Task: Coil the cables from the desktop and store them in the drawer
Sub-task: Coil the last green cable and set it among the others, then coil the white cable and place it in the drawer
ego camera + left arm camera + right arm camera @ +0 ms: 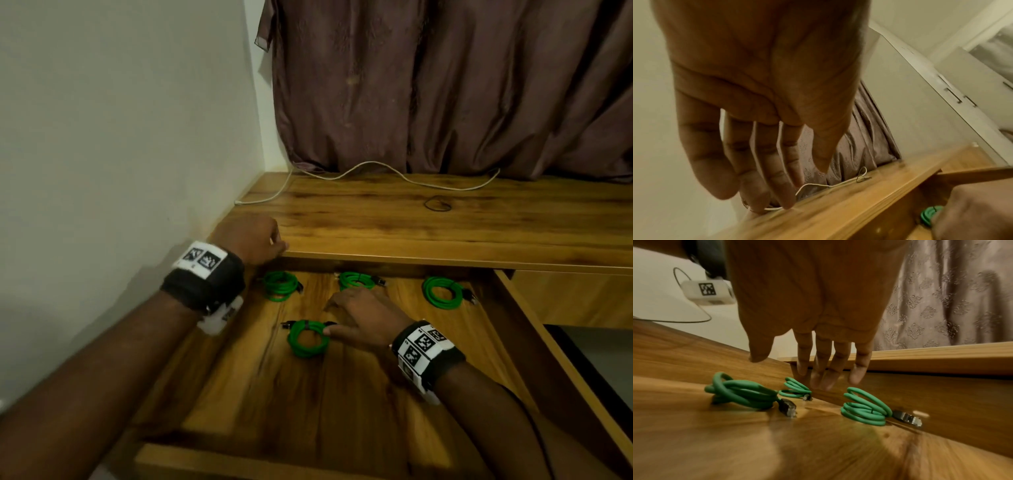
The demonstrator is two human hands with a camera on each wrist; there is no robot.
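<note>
4 green coiled cables (308,337); 1 white cable (376,168); 1 drawer (342,411)

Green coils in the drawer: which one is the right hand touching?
The front coil, alone in the near row; the right hand has its thumb on it. The other three lie along the drawer's back.

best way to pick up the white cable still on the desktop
Pinch the white cable at its raised hump near the curtain, coming from above. There it arches off the desktop, so fingers can probably slip under; elsewhere it lies flat. The free end by the wall is nearer the left hand.
</note>
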